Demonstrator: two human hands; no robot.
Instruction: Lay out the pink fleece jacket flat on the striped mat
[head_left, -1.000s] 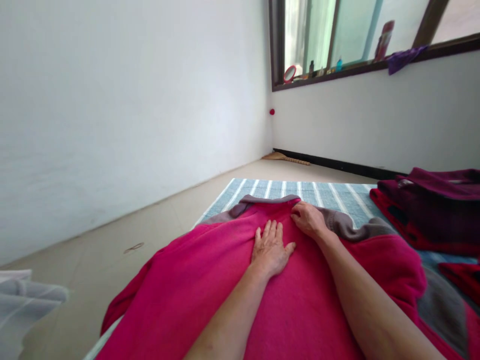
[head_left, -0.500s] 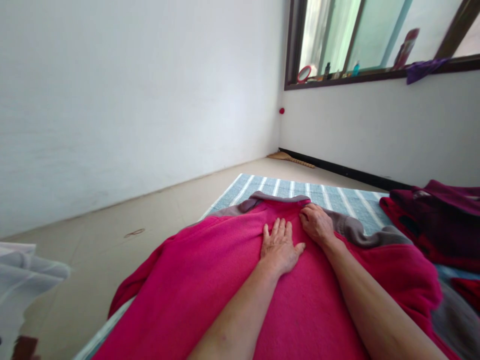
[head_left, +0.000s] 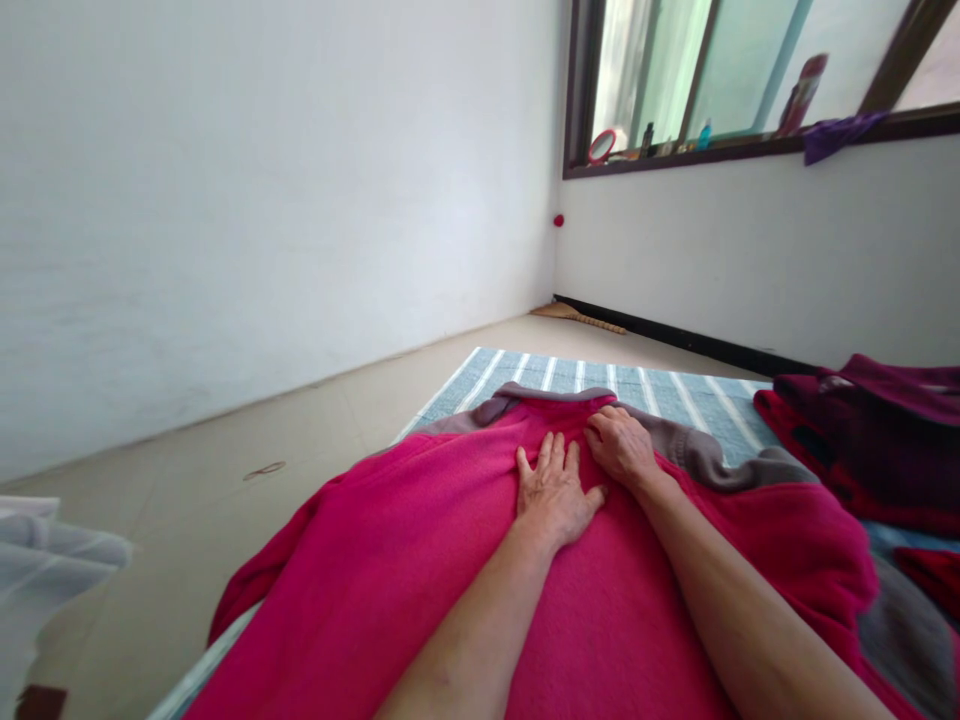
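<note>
On the striped mat (head_left: 675, 395) the pink sweater (head_left: 420, 560) lies spread. Left hand (head_left: 553, 492) presses flat, released; right hand (head_left: 619, 446), at one o'clock of it, curls clenched on fabric by the grey collar (head_left: 697, 455). Uneven pulling could bunch the cloth.

Two hands, the left hand (head_left: 553, 490) and the right hand (head_left: 619, 445), lay on one pink fleece garment (head_left: 420, 570), spread over one striped mat (head_left: 675, 392). One pile of dark red clothes (head_left: 870, 430) sat at the mat's right edge. One window (head_left: 750, 70) stood above.
</note>
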